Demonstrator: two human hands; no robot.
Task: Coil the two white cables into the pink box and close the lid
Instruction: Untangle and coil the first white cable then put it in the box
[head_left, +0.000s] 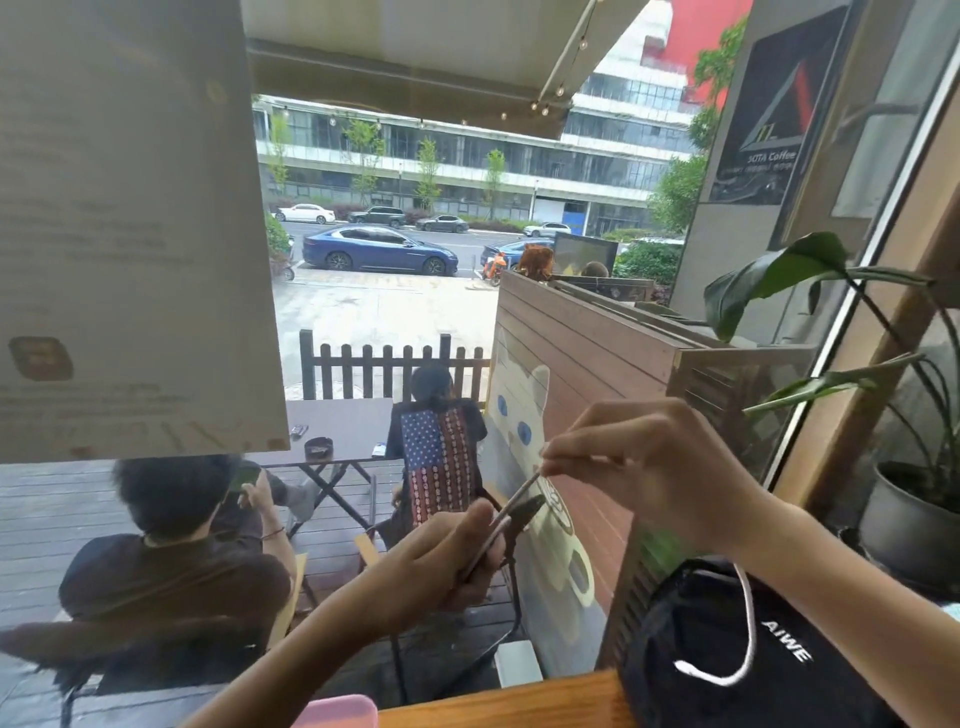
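Both hands are raised in front of the window. My left hand (447, 558) is closed around a bundle of white cable (511, 512). A short stretch of the cable runs up and right to my right hand (639, 470), whose thumb and forefinger pinch its end. The cable looks dark against the bright glass. Only a rounded corner of the pink box (340, 712) shows at the bottom edge, below my left forearm. Its lid and inside are out of view. I see only one cable.
A wooden counter (519, 699) runs along the bottom in front of the window. A black bag with a white drawstring (727, 649) lies on it at right. A potted plant (914, 525) stands far right. People sit outside behind the glass.
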